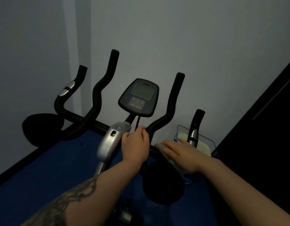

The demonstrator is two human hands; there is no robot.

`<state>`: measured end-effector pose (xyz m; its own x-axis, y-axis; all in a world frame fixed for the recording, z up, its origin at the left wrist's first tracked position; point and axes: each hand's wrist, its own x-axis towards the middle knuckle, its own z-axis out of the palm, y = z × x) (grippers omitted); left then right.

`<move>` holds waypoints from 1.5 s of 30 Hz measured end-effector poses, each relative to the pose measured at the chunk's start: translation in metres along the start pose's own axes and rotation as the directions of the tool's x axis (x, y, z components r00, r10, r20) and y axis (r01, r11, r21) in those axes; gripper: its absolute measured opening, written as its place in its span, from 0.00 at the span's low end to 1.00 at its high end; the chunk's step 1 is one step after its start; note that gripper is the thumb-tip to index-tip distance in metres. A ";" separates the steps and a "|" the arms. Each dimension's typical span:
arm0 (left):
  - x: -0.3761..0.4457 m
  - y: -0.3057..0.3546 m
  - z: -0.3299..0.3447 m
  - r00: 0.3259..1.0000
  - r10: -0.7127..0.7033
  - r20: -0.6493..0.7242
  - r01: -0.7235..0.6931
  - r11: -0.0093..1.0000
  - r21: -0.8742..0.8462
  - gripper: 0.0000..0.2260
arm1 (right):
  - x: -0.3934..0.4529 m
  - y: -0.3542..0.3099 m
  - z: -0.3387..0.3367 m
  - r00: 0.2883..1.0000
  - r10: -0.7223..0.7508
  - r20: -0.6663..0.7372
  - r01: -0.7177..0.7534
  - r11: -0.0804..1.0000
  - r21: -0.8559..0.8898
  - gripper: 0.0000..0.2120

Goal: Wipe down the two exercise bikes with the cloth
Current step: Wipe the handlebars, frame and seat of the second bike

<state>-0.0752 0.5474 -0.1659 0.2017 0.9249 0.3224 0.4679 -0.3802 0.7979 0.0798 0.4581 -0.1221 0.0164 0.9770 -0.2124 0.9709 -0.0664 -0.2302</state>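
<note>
The exercise bike (111, 141) stands close to a pale wall (173, 38), its black handlebar (98, 90) reaching up toward it, with the console (139, 97) raised between the two inner horns. The left hand (136, 144) curls round the handlebar at the foot of the right inner horn, just beside the silver stem. The right hand (180, 152) lies with fingers straight and close together, pressing the pale cloth (160, 146) onto the crossbar to the right of the left hand; only an edge of the cloth shows from under the palm. Just past the right fingertips rises the outer right grip (195, 126), and behind it sits a blue wire basket (211, 141) holding something pale. A dark panel (263, 128) closes in the right side. To the left, blue floor (59, 160) lies open beside the stem. A dark rounded shape (41, 128) sits low at the left, too dim to identify.
</note>
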 end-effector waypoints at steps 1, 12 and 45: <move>0.000 0.000 0.000 1.000 -0.002 -0.015 0.002 1.000 -0.005 0.13 | -0.007 0.008 -0.003 1.000 -0.004 -0.004 0.004 0.997 -0.072 0.17; 0.012 0.002 -0.009 0.985 0.086 0.153 -0.109 0.982 0.156 0.12 | 0.020 -0.024 0.010 0.988 0.096 -0.117 -0.050 0.935 0.351 0.09; 0.045 -0.057 -0.063 0.983 0.071 -0.168 -0.054 0.993 0.106 0.09 | 0.057 -0.076 -0.020 0.973 -0.210 0.097 0.231 0.852 -0.469 0.31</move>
<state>-0.1469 0.6110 -0.1653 0.0873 0.8840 0.4592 0.5448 -0.4283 0.7209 0.0113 0.5227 -0.0977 -0.2111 0.9448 -0.2504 0.9435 0.2639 0.2003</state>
